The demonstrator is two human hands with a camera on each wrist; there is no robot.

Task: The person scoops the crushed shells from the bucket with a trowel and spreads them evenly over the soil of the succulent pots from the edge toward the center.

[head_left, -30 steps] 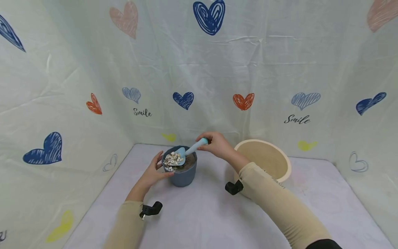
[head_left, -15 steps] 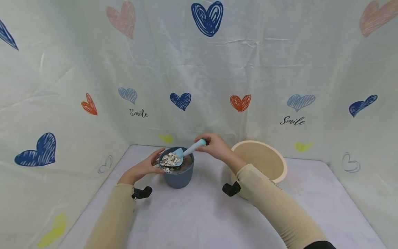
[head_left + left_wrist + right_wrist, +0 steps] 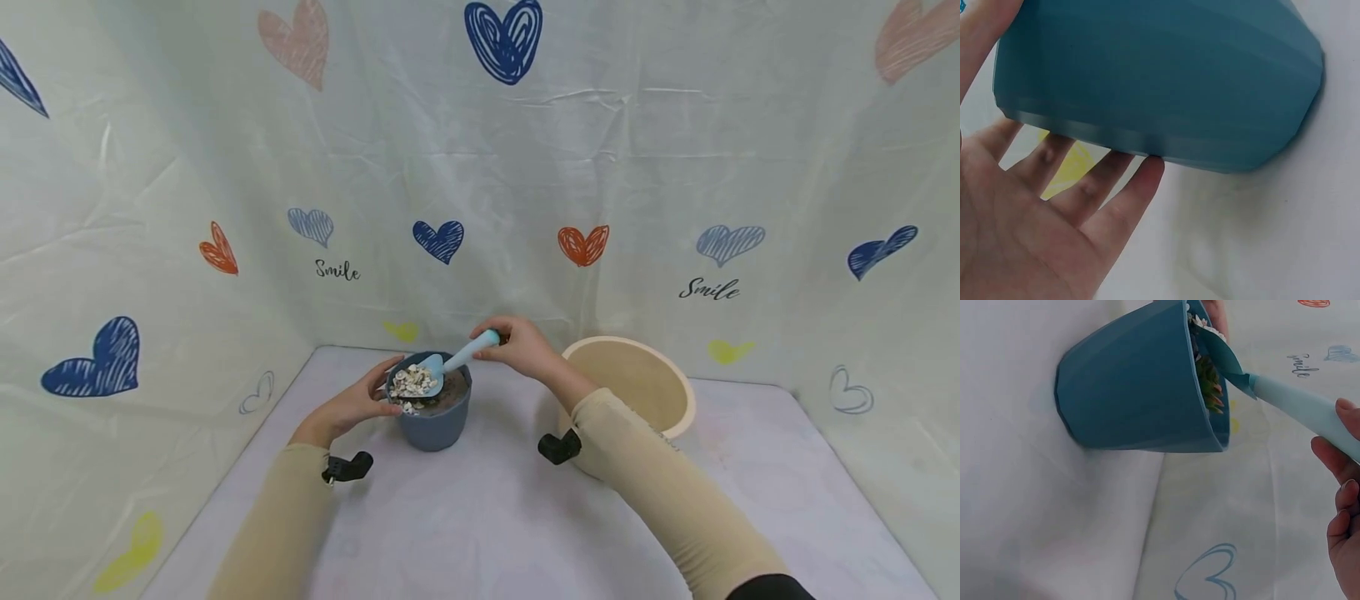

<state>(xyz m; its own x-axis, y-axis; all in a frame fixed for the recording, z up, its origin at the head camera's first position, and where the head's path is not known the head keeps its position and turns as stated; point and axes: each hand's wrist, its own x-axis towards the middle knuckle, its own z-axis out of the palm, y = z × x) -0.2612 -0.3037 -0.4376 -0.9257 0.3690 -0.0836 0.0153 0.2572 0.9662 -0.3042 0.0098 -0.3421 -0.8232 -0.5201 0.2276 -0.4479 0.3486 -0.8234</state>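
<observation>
A blue-grey plant pot [image 3: 433, 435] stands on the white-covered table, with brown soil [image 3: 453, 392] inside. My left hand [image 3: 352, 406] holds its left side near the rim, thumb in front and fingers behind; in the left wrist view the fingertips [image 3: 1150, 165] touch the pot wall. My right hand [image 3: 517, 346] pinches the end of a light-blue garden trowel [image 3: 471, 350], blade tilted down into the pot. Pale, mixed pebbles [image 3: 412, 382] lie at the blade and against the left rim. A small green, pink-tipped succulent [image 3: 1208, 387] shows inside the pot in the right wrist view.
A large cream bucket [image 3: 678, 423] stands to the right, partly behind my right forearm. A white curtain with printed hearts [image 3: 438, 242] hangs around the back and sides of the table [image 3: 480, 517].
My left wrist and forearm have swung to the left, and the thumb has slid a little back along the pot's rim. The right hand and trowel stay nearly still.
</observation>
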